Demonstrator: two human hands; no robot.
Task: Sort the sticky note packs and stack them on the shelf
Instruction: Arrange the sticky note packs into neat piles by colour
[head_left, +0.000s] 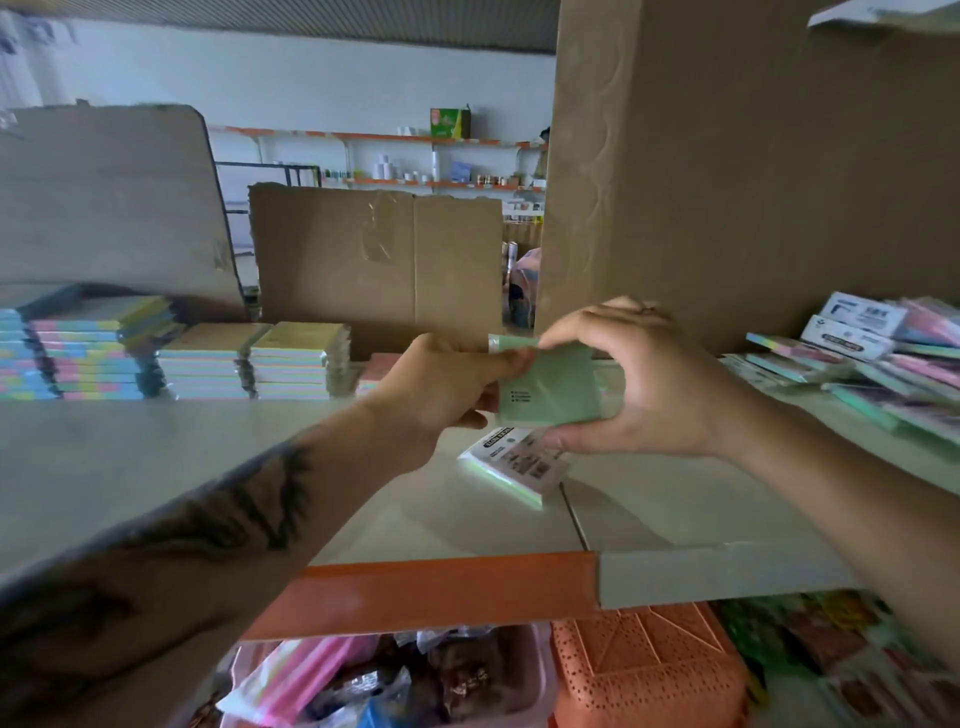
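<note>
Two hands on one green sticky note pack (548, 387), held up over the shelf (156, 467), roughly mid-frame; left hand (441, 387) pinches its left edge between thumb and curled fingers; right hand (639, 379) cups the right side, thumb under the bottom edge, fingertips on the top corner; both are gripping, not resting. Second pack (511, 465) in clear wrap lies flat on the shelf just below the hands, white label side up; whether the right hand touches it, cannot tell.

Handling, as a judgement: pack looks light and thin, a paper block stiff enough to hold by opposite edges; the film wrap is likely slick, so pinch across the flat faces or clamp two edges, not a corner; not fragile, though corners could dent; it should stack flat.

Sorted stacks (197, 358) of pastel packs stand at the back left of the shelf; a loose pile of packs (852, 364) lies at the right, beside the big cardboard box (727, 182).

Writing: green pack carries three short dark printed lines, too small to read; the label on the lying pack has a black strip along its edge and code-like squares, blurred, text not legible; white boxes at right have print, unreadable; no brand can be made out.
</note>
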